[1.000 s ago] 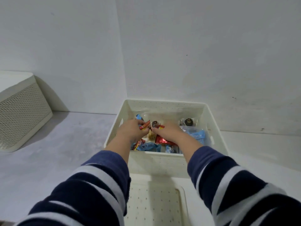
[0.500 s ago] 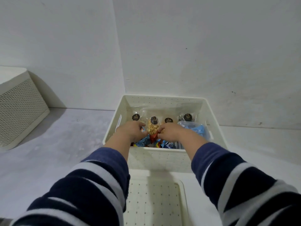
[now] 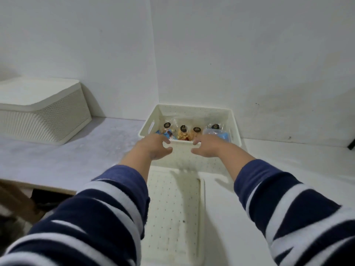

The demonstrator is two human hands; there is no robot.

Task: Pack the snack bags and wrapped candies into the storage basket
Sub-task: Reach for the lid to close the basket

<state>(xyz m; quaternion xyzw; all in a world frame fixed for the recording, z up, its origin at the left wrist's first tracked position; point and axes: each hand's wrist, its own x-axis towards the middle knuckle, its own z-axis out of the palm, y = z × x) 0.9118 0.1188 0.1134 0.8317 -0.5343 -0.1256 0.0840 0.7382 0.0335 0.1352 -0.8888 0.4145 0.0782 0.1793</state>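
Both hands hung over the near rim of the basket, empty. The left hand had its fingers loosely spread and held nothing; the right hand looked the same, thumb apart from the fingers. Neither clearly touched the rim. Inside, the snack bags stood in a row toward the back wall, dark round labels up, with a blue pack on the right and a few candies showing at the left. The near part of the basket floor was hidden by the front wall and the hands. A flat perforated lid lay on the table just in front; a second basket sat upside down, well off to the left. Packing looked about done. Likely step: hands clear out or fetch the lid. To do it well, lift straight up, don't snag the bag tops, keep the row upright
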